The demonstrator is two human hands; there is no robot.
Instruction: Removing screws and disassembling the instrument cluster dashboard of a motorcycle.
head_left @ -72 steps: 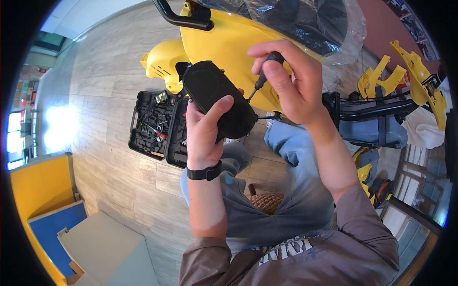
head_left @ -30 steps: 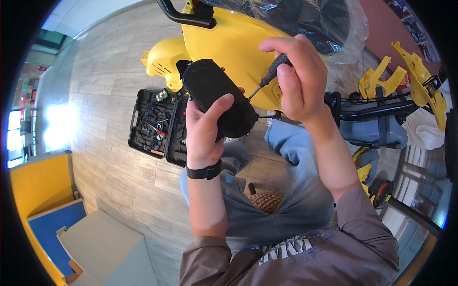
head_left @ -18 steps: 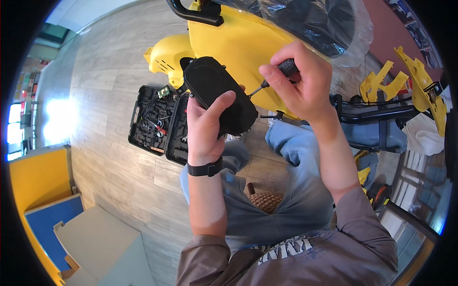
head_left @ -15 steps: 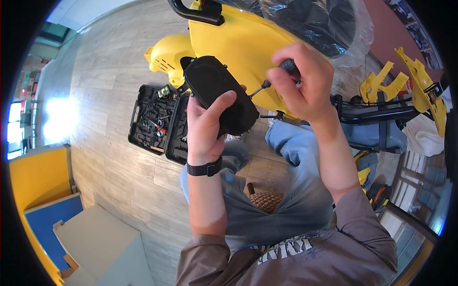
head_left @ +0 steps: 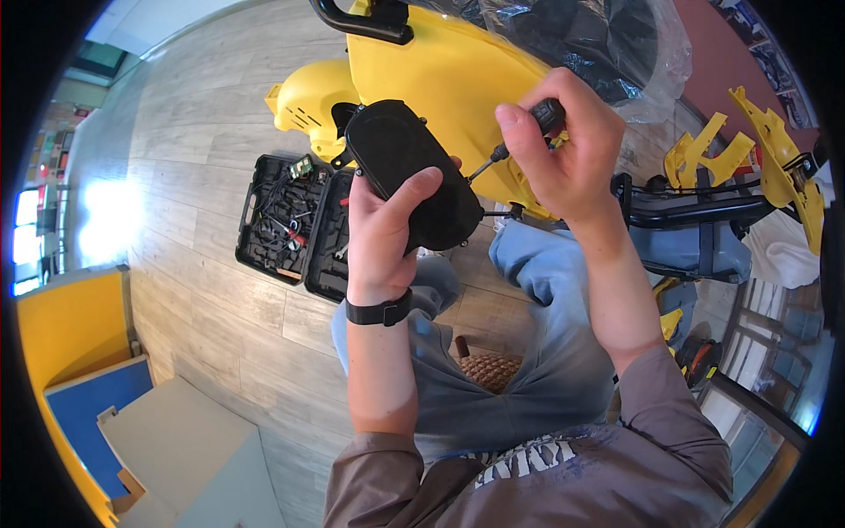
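My left hand (head_left: 385, 220) is closed round a black oval plastic housing (head_left: 407, 167), its thumb lying across the front face. Small screws show along the housing's edge. In my right hand (head_left: 576, 145) is a screwdriver with a dark handle (head_left: 547, 114), its thumb and fingers wrapped about the grip. The screwdriver's thin shaft slants down to the left, and its tip meets the right side of the housing. Behind both hands spreads a large yellow plastic body panel (head_left: 449, 75).
On the floor at left an opened black tool case (head_left: 277, 220) holds several tools. A black tube handle (head_left: 365, 26) and clear plastic sheeting (head_left: 607, 44) lie at the far side. Yellow parts (head_left: 709, 154) and a black frame tube (head_left: 704, 214) stand to the right. Grey and blue boxes (head_left: 176, 431) are near left.
The right hand has shifted slightly right and turned, so the screwdriver handle now points further up and right. The housing has moved a little to the right with the left hand.
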